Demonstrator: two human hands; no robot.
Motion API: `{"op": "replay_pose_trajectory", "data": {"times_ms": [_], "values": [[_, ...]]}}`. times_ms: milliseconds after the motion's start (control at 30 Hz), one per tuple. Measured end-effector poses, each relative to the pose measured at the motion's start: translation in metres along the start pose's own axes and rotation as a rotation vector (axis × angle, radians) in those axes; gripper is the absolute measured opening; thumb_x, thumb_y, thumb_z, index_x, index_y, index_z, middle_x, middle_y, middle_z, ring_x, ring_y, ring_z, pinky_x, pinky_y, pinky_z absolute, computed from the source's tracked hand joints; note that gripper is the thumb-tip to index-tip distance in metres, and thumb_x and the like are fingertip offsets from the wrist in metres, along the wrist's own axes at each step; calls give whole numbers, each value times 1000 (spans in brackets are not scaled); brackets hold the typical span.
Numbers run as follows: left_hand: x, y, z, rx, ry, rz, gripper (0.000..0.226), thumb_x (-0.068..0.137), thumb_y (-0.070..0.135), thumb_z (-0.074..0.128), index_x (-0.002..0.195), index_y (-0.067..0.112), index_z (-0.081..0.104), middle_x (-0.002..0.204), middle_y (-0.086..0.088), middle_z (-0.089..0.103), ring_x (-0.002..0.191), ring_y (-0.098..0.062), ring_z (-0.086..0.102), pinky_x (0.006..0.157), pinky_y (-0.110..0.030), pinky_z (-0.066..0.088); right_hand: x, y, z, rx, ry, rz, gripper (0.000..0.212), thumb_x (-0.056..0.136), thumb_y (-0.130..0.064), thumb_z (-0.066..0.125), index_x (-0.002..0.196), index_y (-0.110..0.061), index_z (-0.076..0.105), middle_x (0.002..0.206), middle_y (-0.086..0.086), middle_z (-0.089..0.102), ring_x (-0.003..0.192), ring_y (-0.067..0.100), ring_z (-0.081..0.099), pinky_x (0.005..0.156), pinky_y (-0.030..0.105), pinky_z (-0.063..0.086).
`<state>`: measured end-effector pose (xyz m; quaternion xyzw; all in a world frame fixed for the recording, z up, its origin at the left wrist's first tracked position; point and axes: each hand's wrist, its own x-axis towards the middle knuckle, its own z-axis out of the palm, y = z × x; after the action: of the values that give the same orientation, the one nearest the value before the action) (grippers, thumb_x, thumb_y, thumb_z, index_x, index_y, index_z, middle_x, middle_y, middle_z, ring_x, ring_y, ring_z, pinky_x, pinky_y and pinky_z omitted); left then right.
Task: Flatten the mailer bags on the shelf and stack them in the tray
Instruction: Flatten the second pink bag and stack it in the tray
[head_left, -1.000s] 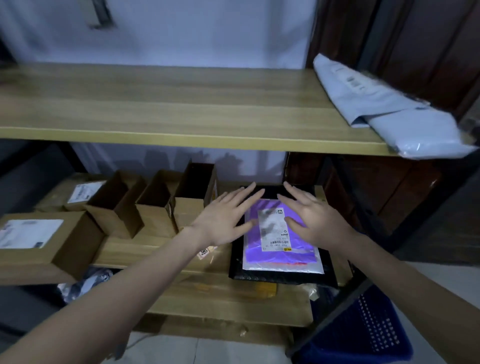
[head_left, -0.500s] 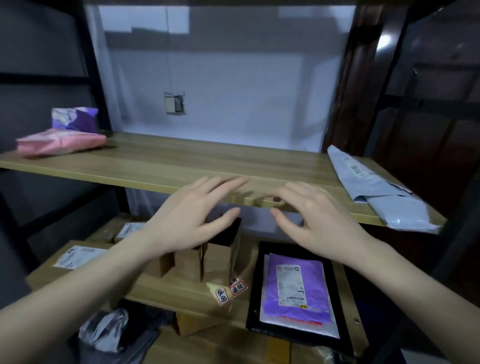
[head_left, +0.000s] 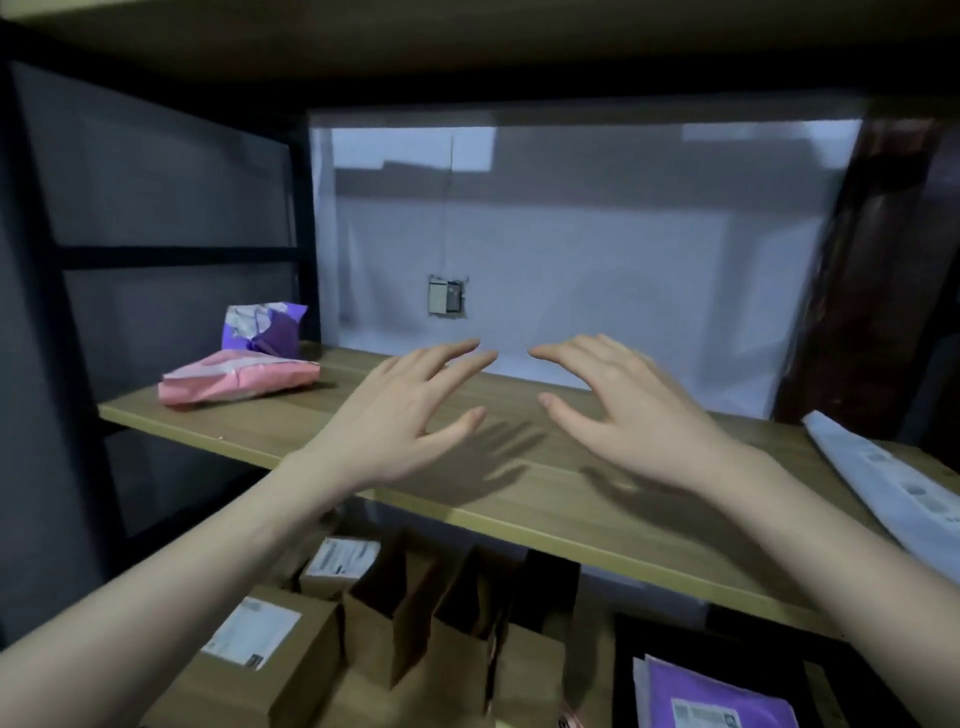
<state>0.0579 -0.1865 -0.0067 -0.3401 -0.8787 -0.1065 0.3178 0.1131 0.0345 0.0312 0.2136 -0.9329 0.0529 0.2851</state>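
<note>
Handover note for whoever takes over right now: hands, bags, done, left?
Left hand and right hand: both open, fingers spread, holding nothing, raised over the bare middle of the wooden shelf.
Pink mailer bag lies puffy at the shelf's left end, with a crumpled purple mailer bag right behind it. A grey mailer bag lies at the right end.
Done: one flat purple mailer bag lies in the black tray on the lower shelf.
Left: flatten the pink, crumpled purple and grey bags and stack them in the tray.
</note>
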Motion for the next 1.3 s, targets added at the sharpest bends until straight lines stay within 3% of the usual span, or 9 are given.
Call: {"op": "replay_pose_trajectory", "data": {"times_ms": [233, 367, 567, 667, 867, 933, 1067, 1200, 1300], "values": [[-1, -116, -4, 100, -11, -153, 65, 81, 57, 32, 141, 32, 35, 147, 8, 38, 132, -13, 37, 103, -38, 34, 98, -23, 56, 2, -65, -130, 45, 93, -40, 43, 136, -26, 41, 133, -8, 49, 126, 13, 40, 103, 37, 35], [-10, -167, -7, 178, -36, -237, 54, 86, 42, 56, 136, 28, 43, 140, 6, 45, 128, -17, 42, 99, -35, 35, 143, -41, 84, 14, -86, -189, 45, 93, -39, 43, 136, -25, 42, 134, -5, 49, 126, 16, 41, 104, 37, 34], [-27, -219, -8, 314, -114, -441, 68, 70, 72, 44, 126, 34, 46, 123, 11, 51, 116, -17, 46, 87, -31, 33, 183, -61, 115, 20, -110, -248, 43, 93, -39, 43, 133, -25, 43, 129, -3, 50, 122, 17, 43, 102, 37, 36], [-30, -231, -4, 333, -124, -467, 55, 77, 58, 58, 126, 35, 48, 121, 10, 53, 113, -18, 47, 80, -31, 36, 194, -66, 127, 19, -110, -271, 41, 93, -38, 44, 133, -25, 44, 128, -2, 50, 122, 18, 44, 100, 38, 37], [-22, -230, -5, 252, 60, -492, 21, 84, 47, 59, 102, 36, 62, 99, 10, 66, 93, -22, 61, 66, -31, 44, 197, -61, 136, 45, -102, -248, 42, 94, -36, 43, 134, -26, 42, 127, -4, 49, 122, 15, 43, 100, 34, 36], [-14, -224, -7, 118, 148, -537, 13, 83, 42, 61, 95, 36, 63, 88, 7, 67, 84, -26, 61, 64, -31, 43, 195, -54, 135, 59, -101, -210, 43, 94, -36, 42, 135, -25, 39, 129, -4, 47, 123, 15, 42, 100, 33, 35], [14, -204, -11, -515, 263, -621, 9, 85, 30, 67, 90, 25, 64, 82, 13, 67, 71, 0, 62, 66, -21, 47, 189, -35, 130, 207, -99, -62, 46, 94, -43, 42, 136, -25, 36, 132, -5, 47, 124, 13, 44, 101, 33, 38], [41, -173, -2, -1077, 201, -668, 8, 90, 14, 60, 93, 7, 57, 63, 4, 65, 49, 0, 57, 50, -12, 46, 184, -14, 126, 527, -134, 170, 44, 91, -55, 40, 128, -32, 39, 114, -6, 61, 108, 14, 58, 96, 34, 43], [55, -154, 14, -1197, 73, -670, 5, 92, 17, 57, 89, 13, 55, 62, 7, 61, 51, -3, 53, 51, -14, 43, 174, -2, 121, 810, -114, 259, 27, 92, -50, 42, 110, -34, 53, 99, -12, 66, 93, 11, 64, 88, 34, 50]]}}
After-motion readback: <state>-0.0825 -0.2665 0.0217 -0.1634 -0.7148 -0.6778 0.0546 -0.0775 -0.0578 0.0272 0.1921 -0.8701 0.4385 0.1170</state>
